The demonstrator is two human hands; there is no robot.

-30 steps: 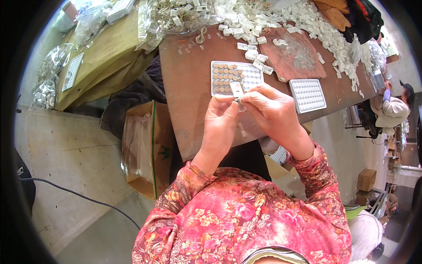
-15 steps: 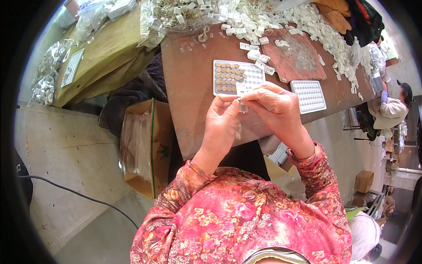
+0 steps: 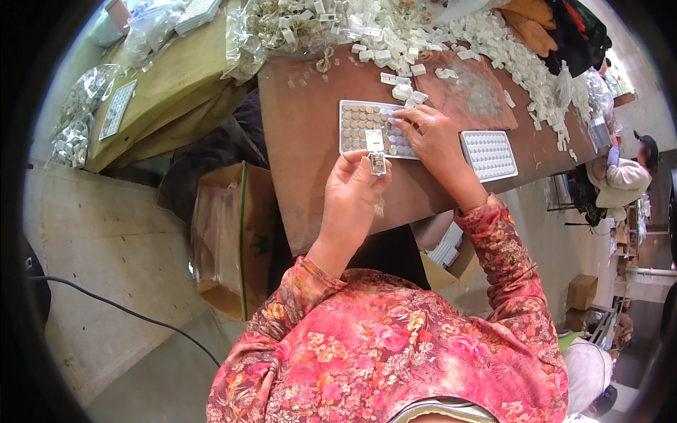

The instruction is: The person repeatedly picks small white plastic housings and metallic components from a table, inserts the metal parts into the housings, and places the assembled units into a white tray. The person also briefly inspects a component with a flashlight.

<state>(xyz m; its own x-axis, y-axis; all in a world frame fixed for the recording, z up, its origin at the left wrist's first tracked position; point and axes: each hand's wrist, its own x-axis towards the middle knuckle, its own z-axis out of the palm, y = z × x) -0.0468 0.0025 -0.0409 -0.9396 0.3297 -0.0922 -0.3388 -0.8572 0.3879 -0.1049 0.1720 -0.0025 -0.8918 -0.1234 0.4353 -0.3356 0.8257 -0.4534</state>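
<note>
In my left hand a small white plastic case is pinched between thumb and fingers. Its lid stands up away from the body, and a small clear-walled compartment shows below it. My right hand reaches over a white moulded tray, its fingertips drawn together at the tray's pockets. Whatever they pinch there is too small to make out. Round tan button cells fill the tray's left part. Pockets on its right are partly hidden by my right hand.
A second white tray lies to the right. Loose white cases heap along the table's far side, beside a reddish cloth. A bag of tangled cords sits far left. A cardboard box stands below; a person sits right.
My right hand has left the white case and moved up and right onto the tray. My left hand keeps the case, now in plain view with its lid raised.
</note>
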